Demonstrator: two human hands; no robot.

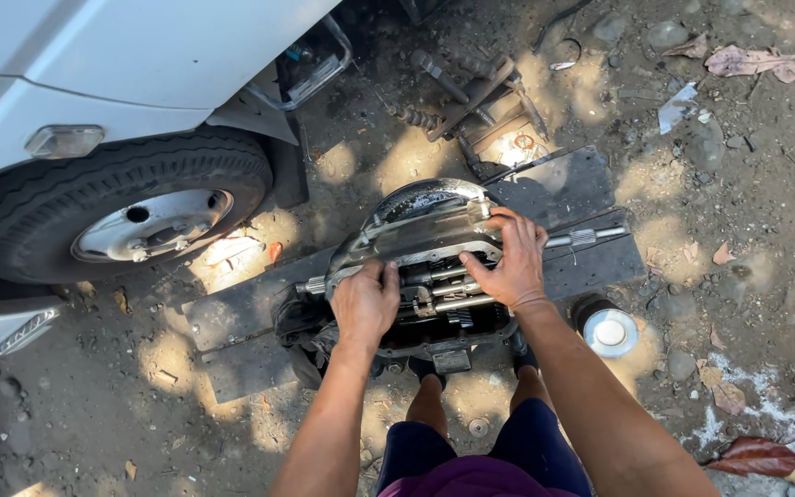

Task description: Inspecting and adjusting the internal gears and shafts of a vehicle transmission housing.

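A white vehicle (121,55) fills the upper left corner, its front tyre (112,198) and grey steel wheel standing on packed, stony ground (747,212) dappled with sun and scattered dry leaves. Just right of the tyre, a dark, flat sheet of board (563,189) lies on the dirt and carries an opened gearbox (416,267), its rounded bell housing pointing away from the person and its shafts and gears exposed in the middle. A splined shaft (586,236) sticks out of the gearbox to the right, over the board. Beyond the board, near the top of the view, lies a rusty assembly of levers and springs (476,101). A small round tin with a pale lid (609,333) stands on the ground just beside the board's near right corner. The person squats over the gearbox, knees and dark shorts at the bottom edge. The left hand (365,299) presses down on the near left rim of the casing, its grip closed over the edge. The right hand (508,262) spans the casing's right side, fingers spread apart, the thumb reaching toward the inner shafts.
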